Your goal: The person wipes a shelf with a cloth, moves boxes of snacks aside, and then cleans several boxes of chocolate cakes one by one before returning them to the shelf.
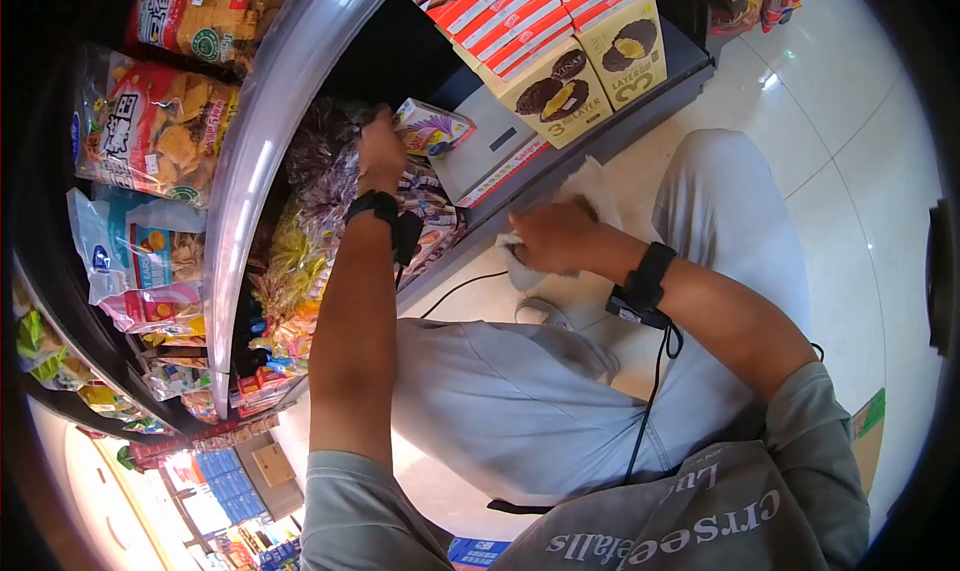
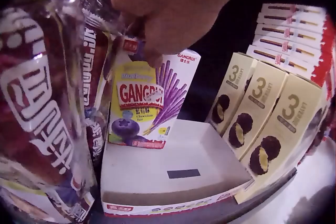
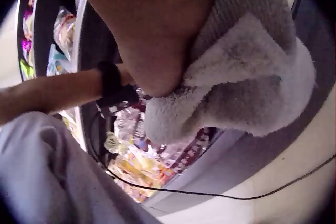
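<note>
The blueberry Gangrui box (image 2: 137, 121) is under my left hand (image 1: 382, 153), at the inner end of a shallow white display tray (image 2: 152, 174) on the low shelf. It stands nearly upright with a slight tilt, its yellow and white front showing purple sticks and a blueberry; whether its base rests on the tray floor I cannot tell. I pinch it at the top edge, a fingertip lying over the front face, while the rest of that grip is hidden behind my own hand.

My right hand (image 1: 555, 237) hangs well apart from the box, out past the shelf's front edge, closed around a bunched grey-white cloth (image 3: 247, 90) whose loose folds spill from both sides of my fist.

Beside the tray, on the side nearer my right hand, stand cream cartons (image 2: 262, 124) marked with a large 3 and dark round cakes, and against them are stacked red and white boxes (image 1: 510, 21). On the tray's other side, close to the Gangrui box, clear-wrapped packs (image 2: 37, 92) with white lettering crowd together.

Farther out, bags of snacks (image 1: 150, 131) fill the curved shelves to my left. Black straps circle both my wrists, a thin black cable (image 1: 655, 396) hangs over my grey trousers (image 1: 480, 381), and pale floor tiles (image 1: 850, 121) spread to my right.
</note>
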The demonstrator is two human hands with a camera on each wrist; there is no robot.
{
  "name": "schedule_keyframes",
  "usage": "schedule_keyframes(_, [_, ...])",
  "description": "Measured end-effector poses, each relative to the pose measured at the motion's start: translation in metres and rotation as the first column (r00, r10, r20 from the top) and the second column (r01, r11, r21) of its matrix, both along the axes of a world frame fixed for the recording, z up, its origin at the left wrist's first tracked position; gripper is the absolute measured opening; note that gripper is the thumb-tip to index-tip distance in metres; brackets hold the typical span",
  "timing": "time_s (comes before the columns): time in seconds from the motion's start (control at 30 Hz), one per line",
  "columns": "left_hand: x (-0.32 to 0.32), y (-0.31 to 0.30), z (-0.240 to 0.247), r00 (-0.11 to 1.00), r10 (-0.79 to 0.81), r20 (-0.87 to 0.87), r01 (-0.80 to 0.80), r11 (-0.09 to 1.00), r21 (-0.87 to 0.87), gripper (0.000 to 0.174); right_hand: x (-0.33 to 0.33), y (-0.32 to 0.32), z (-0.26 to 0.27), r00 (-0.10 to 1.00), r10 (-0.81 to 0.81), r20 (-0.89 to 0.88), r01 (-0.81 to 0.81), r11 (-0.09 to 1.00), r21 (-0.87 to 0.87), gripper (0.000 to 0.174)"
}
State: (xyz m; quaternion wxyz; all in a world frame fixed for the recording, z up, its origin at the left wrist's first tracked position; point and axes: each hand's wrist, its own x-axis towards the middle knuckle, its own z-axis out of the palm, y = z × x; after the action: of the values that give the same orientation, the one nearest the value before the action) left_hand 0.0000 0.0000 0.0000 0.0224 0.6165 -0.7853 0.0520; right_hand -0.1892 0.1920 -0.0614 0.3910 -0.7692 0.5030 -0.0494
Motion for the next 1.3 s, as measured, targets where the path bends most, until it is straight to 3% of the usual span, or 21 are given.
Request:
schedule_keyframes(0.07, [-0.003,0.002,0.002,1.0,0.001,0.009,-0.001,1.0,-0.013,0.044,0.0,-0.005,-0.003,0.99,-0.142,-0.013,0.139,0.982,-0.13,0.062])
schedule_keyframes(0.17, [-0.01,0.004,-0.001,1.0,-0.021,-0.002,0.021,0.999,-0.028,0.034,0.0,-0.022,-0.032,0.975,-0.155,0.162,0.212,0.868,-0.448,0.057])
schedule_keyframes(0.3, [-0.004,-0.004,-0.003,0.999,-0.035,-0.005,0.035,0.999,-0.015,0.035,0.021,-0.042,-0.055,0.977,-0.197,0.088,0.21,0.779,-0.59,0.048])
schedule_keyframes(0.4, [-0.005,0.0,0.001,0.999,-0.036,0.013,0.036,0.999,-0.018,0.036,0.029,-0.057,-0.052,0.99,-0.137,0.044,0.142,0.87,-0.472,0.046])
schedule_keyframes(0.7, [0.004,-0.006,-0.008,0.998,-0.058,-0.03,0.059,0.998,0.024,0.04,0.037,-0.052,-0.049,0.99,-0.144,-0.012,0.127,0.909,-0.397,0.032])
schedule_keyframes(0.9, [0.006,-0.001,-0.009,0.991,-0.118,-0.068,0.121,0.992,0.036,0.05,0.049,-0.039,-0.042,0.965,-0.261,0.034,0.232,0.78,-0.581,0.033])
schedule_keyframes(0.97, [-0.005,0.007,0.001,0.996,-0.06,-0.067,0.065,0.995,0.07,0.054,0.055,-0.03,-0.031,0.99,-0.144,-0.002,0.122,0.839,-0.531,0.035])
schedule_keyframes(1.0, [-0.009,0.01,0.004,0.995,-0.071,-0.065,0.073,0.997,0.03,0.055,0.058,-0.023,-0.027,0.997,-0.08,-0.019,0.059,0.862,-0.503,0.036])
schedule_keyframes(1.1, [-0.016,0.017,0.014,0.992,-0.123,-0.041,0.117,0.986,-0.119,0.056,0.057,0.0,-0.017,0.997,-0.079,0.013,0.073,0.832,-0.55,0.035])
schedule_keyframes(1.13, [-0.018,0.019,0.02,0.988,-0.152,-0.02,0.145,0.971,-0.189,0.055,0.053,0.002,-0.007,0.992,-0.125,0.007,0.095,0.72,-0.687,0.032])
schedule_keyframes(1.23, [-0.018,0.035,0.044,0.974,-0.224,0.02,0.217,0.908,-0.359,0.048,0.04,0.001,0.023,0.988,-0.071,0.136,0.117,0.925,-0.363,0.03])
schedule_keyframes(1.3, [-0.018,0.057,0.06,0.965,-0.262,-0.009,0.238,0.89,-0.389,0.041,0.041,0.002,0.027,0.989,-0.013,0.15,0.044,0.978,-0.203,0.03])
